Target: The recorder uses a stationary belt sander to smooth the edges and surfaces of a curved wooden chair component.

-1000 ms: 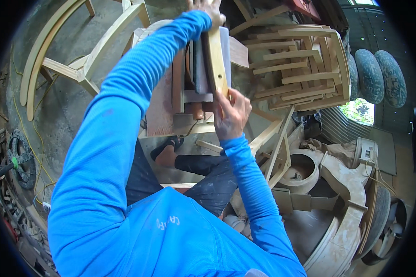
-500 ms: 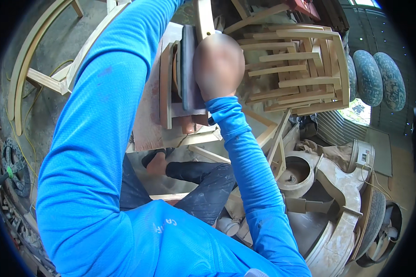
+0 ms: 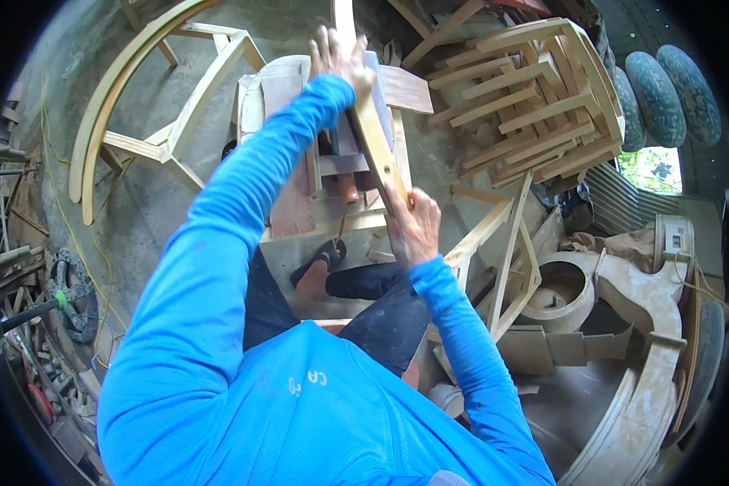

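A long pale wooden piece [image 3: 373,139] with a small hole near its near end stretches away from me over a bench-like machine. Around that near end my right hand [image 3: 415,228] is closed, its thumb side against the wood. Farther up, my left hand [image 3: 340,63] rests on the piece with its fingers stretched and spread. Beneath and beside the wood stands the machine with a flat grey surface [image 3: 373,61], dark upright boards and a reddish-brown cylinder [image 3: 347,188] at its near end. The wood's far end runs out of the upper edge of the view.
Curved wooden frames [image 3: 170,150] stand at the left. Slatted wooden frames [image 3: 535,105] are stacked at the right, with a joined frame [image 3: 506,259] below. A large pale machine with a round opening [image 3: 555,296] fills the lower right. A yellow cord [image 3: 65,219] crosses the floor.
The wooden piece has come nearer and tilted. My right hand has moved down toward me to its near end, and my left hand has come into view on the wood.
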Demonstrator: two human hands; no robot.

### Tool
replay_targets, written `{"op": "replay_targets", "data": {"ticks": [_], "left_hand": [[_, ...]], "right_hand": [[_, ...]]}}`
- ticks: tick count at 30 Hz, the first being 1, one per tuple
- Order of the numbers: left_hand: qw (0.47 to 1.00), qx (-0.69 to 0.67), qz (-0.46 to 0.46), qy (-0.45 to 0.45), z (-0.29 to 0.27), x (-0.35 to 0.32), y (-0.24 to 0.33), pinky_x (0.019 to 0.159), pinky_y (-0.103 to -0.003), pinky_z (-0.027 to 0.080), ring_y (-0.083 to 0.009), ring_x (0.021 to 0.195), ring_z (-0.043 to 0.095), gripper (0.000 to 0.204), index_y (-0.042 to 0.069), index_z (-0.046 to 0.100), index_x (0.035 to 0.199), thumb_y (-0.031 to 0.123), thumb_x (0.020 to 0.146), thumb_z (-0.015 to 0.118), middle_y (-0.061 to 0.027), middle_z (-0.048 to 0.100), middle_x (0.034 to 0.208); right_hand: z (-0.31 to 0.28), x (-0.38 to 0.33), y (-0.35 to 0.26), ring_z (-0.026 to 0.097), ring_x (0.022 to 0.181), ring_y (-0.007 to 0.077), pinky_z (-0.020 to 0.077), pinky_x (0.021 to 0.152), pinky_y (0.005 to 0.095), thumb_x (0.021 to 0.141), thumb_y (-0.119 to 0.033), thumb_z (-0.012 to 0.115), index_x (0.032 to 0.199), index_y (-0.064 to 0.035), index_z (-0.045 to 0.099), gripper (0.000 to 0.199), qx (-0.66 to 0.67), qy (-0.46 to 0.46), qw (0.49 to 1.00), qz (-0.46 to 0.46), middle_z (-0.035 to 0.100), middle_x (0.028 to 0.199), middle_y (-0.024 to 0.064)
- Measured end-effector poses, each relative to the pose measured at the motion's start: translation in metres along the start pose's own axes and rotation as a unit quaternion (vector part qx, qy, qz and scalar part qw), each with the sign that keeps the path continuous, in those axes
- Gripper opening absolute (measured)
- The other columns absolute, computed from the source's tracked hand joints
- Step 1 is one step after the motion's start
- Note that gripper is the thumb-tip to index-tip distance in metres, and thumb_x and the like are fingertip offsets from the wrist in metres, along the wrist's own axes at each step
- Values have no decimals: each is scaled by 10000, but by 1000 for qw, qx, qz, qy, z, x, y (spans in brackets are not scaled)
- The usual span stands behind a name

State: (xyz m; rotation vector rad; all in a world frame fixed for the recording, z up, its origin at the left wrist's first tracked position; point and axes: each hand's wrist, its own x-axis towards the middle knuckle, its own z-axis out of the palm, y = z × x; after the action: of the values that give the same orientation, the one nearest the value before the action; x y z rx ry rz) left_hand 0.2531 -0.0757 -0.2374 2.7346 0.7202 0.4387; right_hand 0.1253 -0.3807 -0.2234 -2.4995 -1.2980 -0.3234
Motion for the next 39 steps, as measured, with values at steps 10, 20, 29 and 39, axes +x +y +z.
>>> {"op": "replay_targets", "data": {"ticks": [10,20,29,39], "left_hand": [[993,-105,57,-3,-39,-290,86,1223,-648,75,-570,1509,72,871,101,336,1582,382,830,674,-421,141,1580],[969,-243,29,-21,-54,-289,64,1236,-577,140,-492,1532,86,1145,77,135,1625,409,724,760,-340,86,1628],[975,-203,17,-84,-56,-242,76,1217,-656,59,-422,1568,32,962,71,135,1630,397,858,607,-253,171,1663],[745,-665,-30,45,-109,-171,91,1192,-391,331,-427,1392,414,1046,-51,80,1591,152,775,702,-341,334,1512]], "right_hand": [[-104,-261,-42,556,1053,397,480,946,458,703,55,666,1462,-140,525,796,142,-127,973,129,554,1132,185],[-126,-351,-75,689,929,376,579,802,422,640,-53,846,1343,-45,584,750,161,15,968,190,681,1068,189],[-124,-317,-80,718,960,376,590,845,413,704,-38,839,1274,-2,618,612,170,45,967,182,702,1100,227],[-139,-272,-102,735,989,381,588,843,408,793,-57,775,1351,-2,539,608,375,57,874,303,704,1123,250]]}}
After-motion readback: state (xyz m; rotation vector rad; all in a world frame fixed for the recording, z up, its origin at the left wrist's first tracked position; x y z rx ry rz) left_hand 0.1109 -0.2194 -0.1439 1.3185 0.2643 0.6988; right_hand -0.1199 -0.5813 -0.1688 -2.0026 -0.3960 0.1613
